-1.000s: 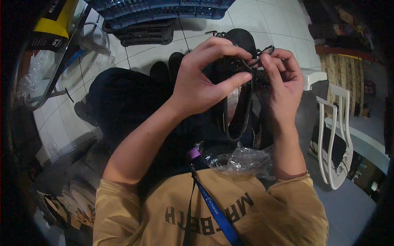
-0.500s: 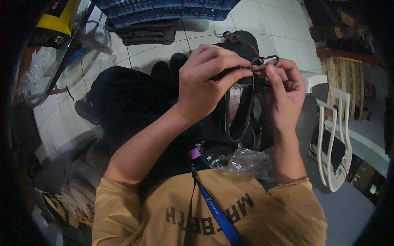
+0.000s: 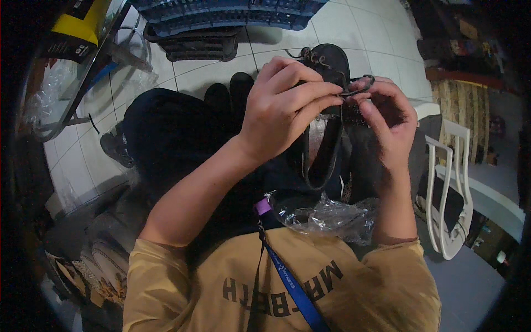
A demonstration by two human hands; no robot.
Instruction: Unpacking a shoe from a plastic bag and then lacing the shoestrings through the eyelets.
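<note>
From where I stand, the work sits in front of the seated wearer: one black lace-up shoe (image 3: 316, 141), located between the two forearms, toe pointing away from the body and heel toward it, its pale insole visible through the collar. What bears its weight cannot be made out against the dark trousers (image 3: 166, 127).

Left hand (image 3: 282, 102): thumb and forefinger brought together at the tips, pinching a dark shoelace (image 3: 354, 92) above the shoe; remaining fingers curled. Right hand (image 3: 391, 116): thumb standing apart from the forefinger, hand half curved, fingertips at the loop of the same lace. Whether those fingers grip the loop or merely touch it, I cannot tell. A further length of lace curls loosely over the toe end.

Crumpled clear plastic wrapping (image 3: 337, 218) lies on the lap, near the heel. Beside it is a purple clip (image 3: 263, 207) on a blue lanyard (image 3: 298, 293), worn over a tan T-shirt (image 3: 227, 257).

Surroundings: a blue plastic crate (image 3: 232, 16) above a black crate (image 3: 196, 46), ahead on white floor tiles (image 3: 368, 39); a white plastic frame (image 3: 463, 160), apparently a chair's, to the right; a yellow-and-black box (image 3: 74, 33) to the far left.
</note>
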